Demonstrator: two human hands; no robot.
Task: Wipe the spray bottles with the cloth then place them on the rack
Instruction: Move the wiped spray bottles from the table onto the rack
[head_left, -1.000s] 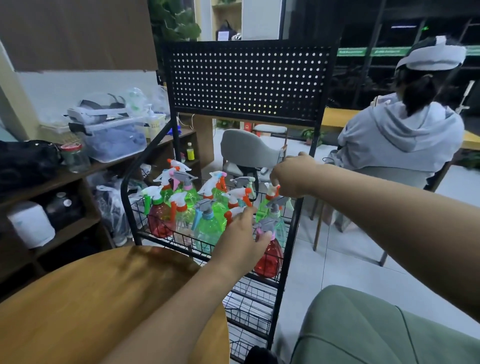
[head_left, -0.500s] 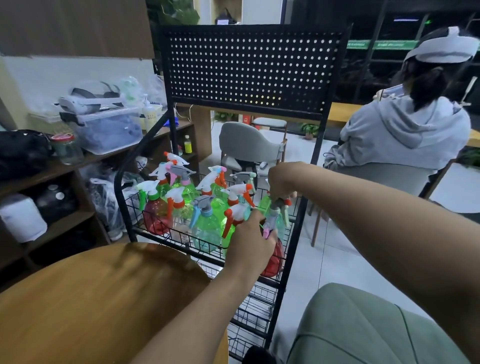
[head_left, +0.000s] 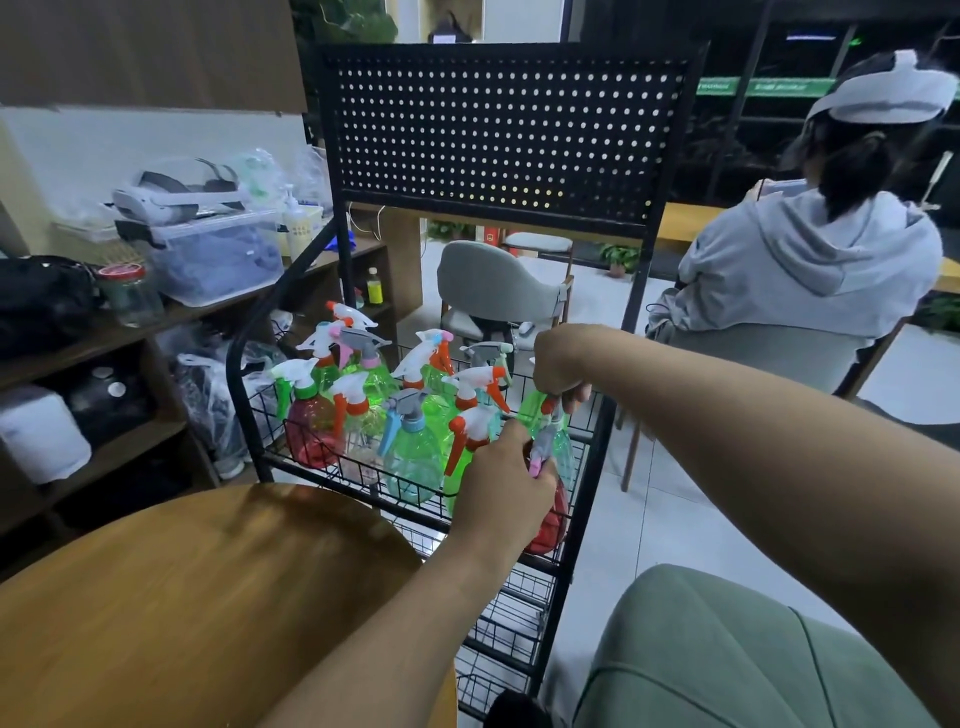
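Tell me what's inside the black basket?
Lots of spray bottles, mostly green and red, stand packed together. The left hand grips the red bottle, the right hand a green bottle, hiding their tops.

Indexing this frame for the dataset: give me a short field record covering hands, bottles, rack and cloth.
rack: black, pegboard back, wire tiers
spray bottles: crowded upright in top tier
left hand: grips grey-pink spray head
right hand: holds green bottle by its top
cloth: not visible
wooden table: round, near left
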